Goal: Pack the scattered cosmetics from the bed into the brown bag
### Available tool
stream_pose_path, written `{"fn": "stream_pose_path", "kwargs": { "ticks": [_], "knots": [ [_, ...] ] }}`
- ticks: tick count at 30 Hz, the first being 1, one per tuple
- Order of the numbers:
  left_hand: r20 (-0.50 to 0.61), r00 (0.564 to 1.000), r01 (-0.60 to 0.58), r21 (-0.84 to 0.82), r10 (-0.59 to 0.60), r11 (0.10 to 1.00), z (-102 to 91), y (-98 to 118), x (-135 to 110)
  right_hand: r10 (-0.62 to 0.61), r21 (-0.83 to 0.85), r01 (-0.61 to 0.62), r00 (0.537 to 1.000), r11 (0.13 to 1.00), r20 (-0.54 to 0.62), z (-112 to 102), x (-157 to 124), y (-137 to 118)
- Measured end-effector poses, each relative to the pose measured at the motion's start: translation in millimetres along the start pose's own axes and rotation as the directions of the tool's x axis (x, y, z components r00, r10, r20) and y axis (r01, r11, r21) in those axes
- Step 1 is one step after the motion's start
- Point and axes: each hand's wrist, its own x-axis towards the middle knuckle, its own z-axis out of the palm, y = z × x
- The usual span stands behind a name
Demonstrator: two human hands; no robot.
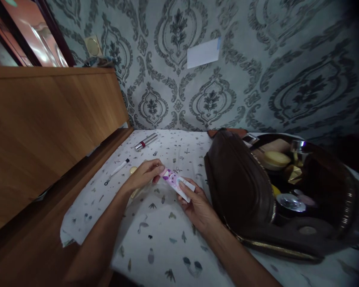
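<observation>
A small squeeze tube point(174, 181), white with a purple printed pattern, slants above the patterned cloth. My right hand point(197, 205) is closed around its wide flat end, thumb on top. At the narrow pinkish end, the fingers of my left hand point(146, 173) pinch the tip, partly hiding it. Beside my left wrist lies a round yellowish item point(133, 170), mostly covered by the hand. To the left of it is a thin white pen-like stick point(118, 169) with a black end. Farther back rests a silver cylinder point(146, 142) with a red band.
On the right stands an unzipped dark brown bag point(242, 183) holding several cosmetics, among them a yellow round container point(275, 159) and a clear-lidded disc point(290, 202). A wooden panel point(54, 123) borders the left side. The patterned wall point(176, 99) closes off the back.
</observation>
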Motion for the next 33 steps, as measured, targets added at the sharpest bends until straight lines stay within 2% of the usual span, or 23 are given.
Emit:
{"fn": "stream_pose_path", "kwargs": {
  "ticks": [5,11,14,18,24,29,33],
  "knots": [
    [-0.018,1.000,0.019,0.038,-0.019,0.999,0.9,-1.3,0.7,0.018,0.026,-0.017,0.999,1.000,-0.031,0.2,-0.1,-0.8],
    [0.054,0.996,-0.072,-0.003,0.072,0.997,-7.0,4.6,-3.6,0.007,0.075,-0.006,1.000,0.997,-0.015,-1.9,1.5,0.0],
    [0.009,0.999,-0.037,-0.039,0.038,0.999,-4.1,2.7,-2.5,-0.005,0.064,0.003,1.000,0.998,0.016,-2.4,1.9,0.8],
    [-0.047,0.998,0.046,-0.007,-0.046,0.999,-0.4,-1.3,0.8,-0.001,0.067,0.000,1.000,0.998,0.013,-2.9,1.8,1.2],
    [0.017,0.999,-0.043,-0.022,0.043,0.999,-5.3,2.7,-1.6,0.001,0.088,-0.002,1.000,0.996,0.012,-2.4,1.2,0.3],
    [0.008,0.998,0.059,-0.047,-0.058,0.997,0.8,1.6,0.7,0.008,0.091,-0.008,1.000,0.996,0.007,-1.1,1.1,-0.4],
    [-0.003,1.000,-0.026,-0.054,0.026,0.998,1.6,2.3,0.1,0.029,0.149,-0.025,0.999,0.989,-0.025,-1.7,1.9,0.2]
  ]
}}
